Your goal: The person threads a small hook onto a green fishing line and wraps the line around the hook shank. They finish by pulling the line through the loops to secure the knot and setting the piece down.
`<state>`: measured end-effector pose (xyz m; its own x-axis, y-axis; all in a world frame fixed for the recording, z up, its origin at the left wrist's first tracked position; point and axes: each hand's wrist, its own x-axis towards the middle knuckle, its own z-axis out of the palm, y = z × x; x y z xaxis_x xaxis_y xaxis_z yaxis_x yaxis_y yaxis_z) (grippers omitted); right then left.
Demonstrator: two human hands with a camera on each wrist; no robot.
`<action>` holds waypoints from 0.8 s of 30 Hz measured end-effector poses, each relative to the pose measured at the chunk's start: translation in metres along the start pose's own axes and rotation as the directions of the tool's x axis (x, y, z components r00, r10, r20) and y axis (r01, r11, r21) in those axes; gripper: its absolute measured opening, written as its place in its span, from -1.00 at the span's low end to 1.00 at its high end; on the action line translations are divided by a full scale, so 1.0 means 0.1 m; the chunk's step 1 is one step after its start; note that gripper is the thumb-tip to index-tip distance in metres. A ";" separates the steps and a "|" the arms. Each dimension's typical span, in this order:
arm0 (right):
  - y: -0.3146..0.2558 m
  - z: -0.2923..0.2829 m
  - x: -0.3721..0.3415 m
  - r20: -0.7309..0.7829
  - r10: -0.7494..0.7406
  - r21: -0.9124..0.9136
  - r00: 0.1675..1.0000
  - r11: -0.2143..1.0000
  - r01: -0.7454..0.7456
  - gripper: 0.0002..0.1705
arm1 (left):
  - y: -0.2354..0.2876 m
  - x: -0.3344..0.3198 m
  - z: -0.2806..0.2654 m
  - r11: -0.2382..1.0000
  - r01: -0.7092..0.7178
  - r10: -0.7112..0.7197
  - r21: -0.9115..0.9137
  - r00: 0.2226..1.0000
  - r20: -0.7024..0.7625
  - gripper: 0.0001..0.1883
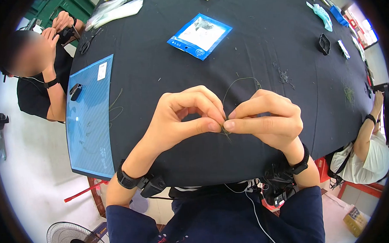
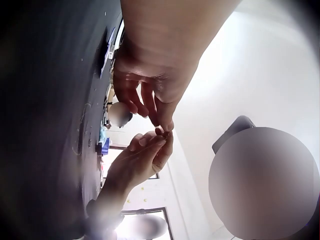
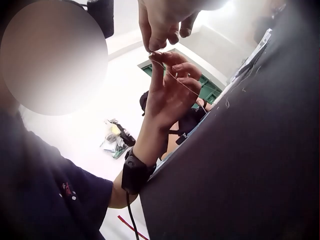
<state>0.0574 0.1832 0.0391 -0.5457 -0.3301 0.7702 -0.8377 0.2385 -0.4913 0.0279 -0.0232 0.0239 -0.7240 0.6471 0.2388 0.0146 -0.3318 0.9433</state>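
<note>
In the head view a thin green thread (image 1: 234, 82) loops up from between my fingertips, with short loose ends below them. My left hand (image 1: 183, 117) pinches it between thumb and forefinger. Opposite, my right hand (image 1: 269, 118) also pinches it, and the fingertips of both hands meet. The left wrist view has my left hand (image 2: 155, 80) above and my right hand (image 2: 135, 165) below, tips together. A strand of thread (image 3: 182, 85) runs down past my left hand (image 3: 170, 95) in the right wrist view; my right hand (image 3: 170, 20) is above it.
A blue translucent mat (image 1: 90, 138) with a small black object (image 1: 75, 92) lies at the left, scissors (image 1: 85, 46) beyond it. A blue-edged packet (image 1: 200, 35) lies ahead. Dark thread scraps (image 1: 284, 77) and a black tray (image 1: 324, 44) are at the right. Two other people sit at the sides.
</note>
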 end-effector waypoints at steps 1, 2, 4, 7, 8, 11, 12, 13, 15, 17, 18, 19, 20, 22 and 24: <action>0.00 0.00 0.00 -0.006 -0.008 -0.018 1.000 1.000 0.008 -0.72 | -0.01 0.00 0.00 1.000 -0.002 0.002 0.005 1.000 0.005 -0.91; -0.01 0.01 -0.01 -0.007 -0.010 -0.023 1.000 1.000 0.010 -0.72 | -0.01 0.00 0.00 1.000 -0.005 0.004 0.010 1.000 0.010 -0.91; -0.01 0.01 -0.02 -0.010 -0.014 -0.030 1.000 0.999 0.013 -0.71 | -0.02 0.00 0.01 1.000 -0.004 0.003 0.029 1.000 0.010 -0.91; 0.00 0.03 -0.04 -0.014 -0.010 -0.056 1.000 0.998 0.009 -0.71 | 0.00 0.00 0.06 0.999 0.038 -0.037 0.038 0.999 -0.034 -0.91; 0.00 0.04 -0.05 -0.017 -0.009 -0.067 1.000 0.998 0.008 -0.72 | 0.02 0.00 0.10 0.997 0.072 -0.071 0.019 0.995 -0.069 -0.90; 0.02 0.06 -0.06 -0.016 -0.011 -0.077 1.000 0.997 0.009 -0.73 | -0.04 -0.01 0.08 0.999 0.023 -0.020 0.042 0.997 -0.068 -0.90; 0.03 0.06 -0.07 -0.009 -0.015 -0.066 1.000 0.998 0.014 -0.73 | -0.08 -0.02 0.06 0.998 -0.020 0.023 0.062 0.999 -0.049 -0.90; 0.04 0.06 -0.08 -0.001 -0.019 -0.054 1.000 0.998 0.019 -0.73 | -0.09 -0.02 0.06 0.997 -0.021 0.024 0.071 0.998 -0.053 -0.90; 0.03 0.07 -0.09 -0.014 0.030 -0.041 0.999 0.999 -0.031 -0.67 | -0.10 -0.02 0.06 0.996 -0.023 0.029 0.089 0.998 -0.059 -0.91; 0.04 0.09 -0.08 -0.034 0.068 -0.026 0.997 0.997 -0.069 -0.62 | -0.05 0.00 0.12 0.993 0.007 0.007 0.122 0.994 -0.112 -0.91; 0.06 0.10 -0.08 -0.047 0.082 -0.017 0.996 0.996 -0.083 -0.60 | -0.04 0.01 0.14 0.990 0.022 -0.003 0.138 0.990 -0.139 -0.91; 0.07 0.12 -0.08 -0.060 0.095 -0.007 0.994 0.995 -0.096 -0.58 | -0.04 0.01 0.12 0.973 -0.025 0.054 0.228 0.991 -0.120 -0.91; 0.08 0.11 -0.08 -0.049 0.124 0.016 0.991 0.992 -0.124 -0.52 | -0.05 0.00 0.08 0.947 -0.073 0.108 0.314 0.989 -0.097 -0.91; 0.06 0.08 -0.07 -0.015 0.215 0.021 0.977 0.977 -0.214 -0.48 | -0.03 0.00 0.04 0.905 -0.117 0.154 0.409 0.986 -0.058 -0.90; 0.02 0.02 -0.07 0.081 0.381 0.046 0.921 0.921 -0.386 -0.54 | 0.01 0.00 0.02 0.893 -0.110 0.141 0.437 0.989 -0.040 -0.90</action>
<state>0.0595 0.1840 0.0319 -0.8237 -0.2867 0.4891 -0.5625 0.3048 -0.7686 0.0292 -0.0224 0.0250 -0.7417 0.5657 0.3604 0.3940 -0.0674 0.9167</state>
